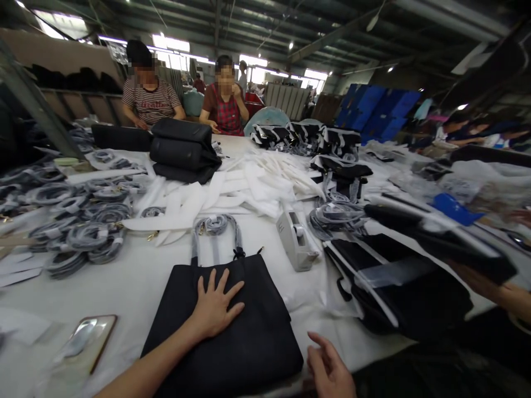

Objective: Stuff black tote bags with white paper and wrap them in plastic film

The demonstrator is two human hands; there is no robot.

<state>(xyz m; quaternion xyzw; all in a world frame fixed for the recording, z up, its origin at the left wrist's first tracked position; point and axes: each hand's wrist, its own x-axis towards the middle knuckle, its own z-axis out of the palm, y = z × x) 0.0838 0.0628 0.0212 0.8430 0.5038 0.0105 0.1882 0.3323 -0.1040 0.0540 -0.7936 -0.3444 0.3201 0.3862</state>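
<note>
Beneath a metal roof [265,27], a white tabletop [124,282] carries coiled straps [93,235], a tape dispenser [296,243] and, at the left, a phone [89,342]. Two people [155,102] are at its far side. Directly before the wearer, a black bag [240,359] lies flat, its wrapped handles [238,235] pointing away. The left hand [218,307] rests on it, fingers spread wide; the right hand [329,367] is just beside its lower right corner, fingers partly curled, holding nothing

I'm in a big bag workshop — a high metal roof [259,25] up top, stacked black bags [179,150] at upper left, coiled straps [89,236] at left, workers [155,99] across my table [112,293].
</note>
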